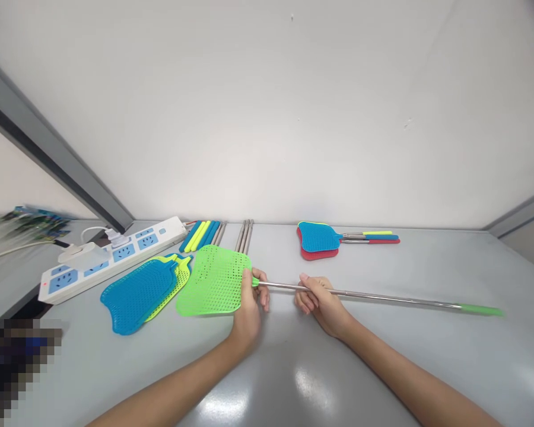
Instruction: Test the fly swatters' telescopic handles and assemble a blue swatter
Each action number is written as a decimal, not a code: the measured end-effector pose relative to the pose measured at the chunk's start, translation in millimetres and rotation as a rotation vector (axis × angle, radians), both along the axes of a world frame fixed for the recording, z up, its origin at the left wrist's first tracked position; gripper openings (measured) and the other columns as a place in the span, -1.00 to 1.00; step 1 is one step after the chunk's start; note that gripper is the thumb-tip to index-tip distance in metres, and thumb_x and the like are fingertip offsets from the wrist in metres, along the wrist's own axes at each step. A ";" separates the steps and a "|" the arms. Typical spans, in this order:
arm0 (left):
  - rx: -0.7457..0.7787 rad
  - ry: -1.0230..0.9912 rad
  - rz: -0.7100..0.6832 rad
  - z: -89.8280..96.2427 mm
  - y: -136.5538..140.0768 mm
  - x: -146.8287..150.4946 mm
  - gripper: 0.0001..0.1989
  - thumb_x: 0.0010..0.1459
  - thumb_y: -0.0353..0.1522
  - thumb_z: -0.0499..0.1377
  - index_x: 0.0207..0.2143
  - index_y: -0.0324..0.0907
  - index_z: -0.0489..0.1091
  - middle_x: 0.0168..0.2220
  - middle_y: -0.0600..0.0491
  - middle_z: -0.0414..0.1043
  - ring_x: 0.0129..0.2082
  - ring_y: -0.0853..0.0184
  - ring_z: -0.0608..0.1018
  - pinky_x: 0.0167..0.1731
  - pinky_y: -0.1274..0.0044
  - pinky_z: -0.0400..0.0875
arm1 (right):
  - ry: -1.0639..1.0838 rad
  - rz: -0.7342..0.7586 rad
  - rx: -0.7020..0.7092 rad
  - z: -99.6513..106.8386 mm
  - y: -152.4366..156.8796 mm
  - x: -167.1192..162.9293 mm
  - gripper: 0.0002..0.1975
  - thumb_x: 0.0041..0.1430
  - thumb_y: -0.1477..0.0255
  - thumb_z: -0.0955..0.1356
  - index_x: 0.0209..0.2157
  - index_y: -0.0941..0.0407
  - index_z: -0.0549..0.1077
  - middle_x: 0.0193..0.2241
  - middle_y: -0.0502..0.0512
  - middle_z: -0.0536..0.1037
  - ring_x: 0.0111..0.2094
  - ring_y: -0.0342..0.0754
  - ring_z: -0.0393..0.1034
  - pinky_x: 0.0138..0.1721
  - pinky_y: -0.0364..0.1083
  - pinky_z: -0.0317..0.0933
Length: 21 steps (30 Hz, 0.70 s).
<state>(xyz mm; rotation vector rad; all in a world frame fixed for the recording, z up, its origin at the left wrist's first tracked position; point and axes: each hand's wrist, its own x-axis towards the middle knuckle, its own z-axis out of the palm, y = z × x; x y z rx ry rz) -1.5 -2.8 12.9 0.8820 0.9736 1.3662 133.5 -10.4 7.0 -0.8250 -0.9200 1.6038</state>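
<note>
Grey table, power strip near green swatter

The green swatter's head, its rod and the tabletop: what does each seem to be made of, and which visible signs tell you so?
Green head: probably plastic, fairly matt; one even colour, thin, with regular rows of holes.
Rod: likely polished metal; silvery, with bright streaks.
Tabletop: smooth, semi-gloss grey, mirroring lights as blurred spots; laminate or painted metal, I cannot tell.

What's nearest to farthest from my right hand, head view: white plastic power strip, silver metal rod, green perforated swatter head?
1. Silver metal rod: in your right hand.
2. Green perforated swatter head: left.
3. White plastic power strip: far left.
</note>
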 end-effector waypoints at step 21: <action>0.014 0.137 -0.293 -2.2 -2.0 0.7 -0.60 0.13 -0.11 -0.23 -0.62 -0.18 0.03 -0.82 0.23 -0.05 -0.80 0.52 0.00 -0.78 0.65 -0.12 | -0.243 0.113 0.095 -0.1 -1.5 2.8 -0.46 0.14 0.21 0.10 -0.85 0.14 0.11 -0.86 -0.07 0.10 -0.76 -0.22 0.05 -0.63 -0.16 -0.08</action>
